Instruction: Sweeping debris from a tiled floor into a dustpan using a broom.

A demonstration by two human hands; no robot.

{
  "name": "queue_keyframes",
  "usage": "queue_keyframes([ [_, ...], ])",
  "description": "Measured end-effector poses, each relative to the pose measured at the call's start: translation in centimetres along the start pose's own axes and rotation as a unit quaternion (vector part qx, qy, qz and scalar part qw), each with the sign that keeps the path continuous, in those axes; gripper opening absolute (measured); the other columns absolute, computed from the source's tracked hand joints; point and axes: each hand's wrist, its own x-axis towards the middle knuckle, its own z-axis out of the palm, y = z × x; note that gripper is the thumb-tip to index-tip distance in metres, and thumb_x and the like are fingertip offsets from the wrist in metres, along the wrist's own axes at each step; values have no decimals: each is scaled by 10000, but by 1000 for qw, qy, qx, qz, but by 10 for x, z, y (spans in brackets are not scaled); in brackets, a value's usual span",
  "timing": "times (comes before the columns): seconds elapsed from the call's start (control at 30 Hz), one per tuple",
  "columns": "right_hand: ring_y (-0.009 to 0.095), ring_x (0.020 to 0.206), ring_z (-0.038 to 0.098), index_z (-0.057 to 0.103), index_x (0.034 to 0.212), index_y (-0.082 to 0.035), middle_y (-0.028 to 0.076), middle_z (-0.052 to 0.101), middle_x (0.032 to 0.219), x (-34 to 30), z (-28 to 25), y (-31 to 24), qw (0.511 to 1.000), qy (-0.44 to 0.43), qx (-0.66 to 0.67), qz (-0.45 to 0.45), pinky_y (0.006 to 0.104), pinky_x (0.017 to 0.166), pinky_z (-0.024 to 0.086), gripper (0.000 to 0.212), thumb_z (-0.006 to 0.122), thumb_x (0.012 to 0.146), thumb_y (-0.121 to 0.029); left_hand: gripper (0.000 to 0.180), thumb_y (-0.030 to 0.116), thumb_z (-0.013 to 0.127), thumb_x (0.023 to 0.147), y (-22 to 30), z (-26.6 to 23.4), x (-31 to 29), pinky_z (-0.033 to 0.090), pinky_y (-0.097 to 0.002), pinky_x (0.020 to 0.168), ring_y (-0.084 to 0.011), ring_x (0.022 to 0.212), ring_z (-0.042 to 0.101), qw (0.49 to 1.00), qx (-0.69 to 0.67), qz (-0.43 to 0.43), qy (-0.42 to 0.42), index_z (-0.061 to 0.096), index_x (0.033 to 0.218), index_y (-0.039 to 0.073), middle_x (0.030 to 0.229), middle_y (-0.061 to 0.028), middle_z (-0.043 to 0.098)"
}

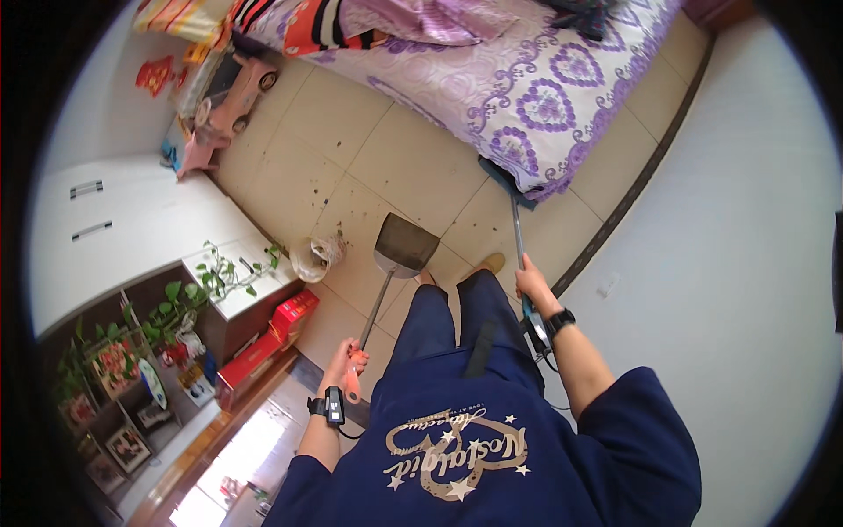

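Observation:
My left hand (344,364) is closed round the orange handle of a long-handled dustpan (407,246). Its dark pan lies on the tiled floor ahead of my feet. On the other side, my right hand (532,283) grips the grey stick of a broom (518,230). The dark blue-green broom head sits at the corner of the bed (562,88), partly hidden under the hanging edge of the purple-and-white bedspread. Bits of dark debris (326,200) are scattered over the tiles to the left, apart from both tools.
A lined waste bin (309,258) stands left of the dustpan, beside a white cabinet (132,202) with a trailing plant (224,270). Red boxes (263,351) lie below it. A pink toy car (239,95) is at the far left. A white wall (711,263) runs along my right.

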Motion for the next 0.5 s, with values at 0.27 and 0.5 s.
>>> queue_keyframes([
  [0.27,340,806,592,215,1319,-42,260,572,914,28,62,-75,923,-130,-352,-86,371,660,468,771,556,628,-60,209,266,556,785,-17,-16,-2,310,-153,398,-59,484,417,995,21,41,92,397,736,140,662,-65,478],
  [0.5,262,670,611,253,1331,-166,192,601,827,-60,44,-50,964,-114,-241,-17,347,565,487,608,475,768,-107,136,61,496,764,-11,-104,78,324,-162,398,-57,460,431,993,89,42,-57,380,747,128,677,-83,535],
])
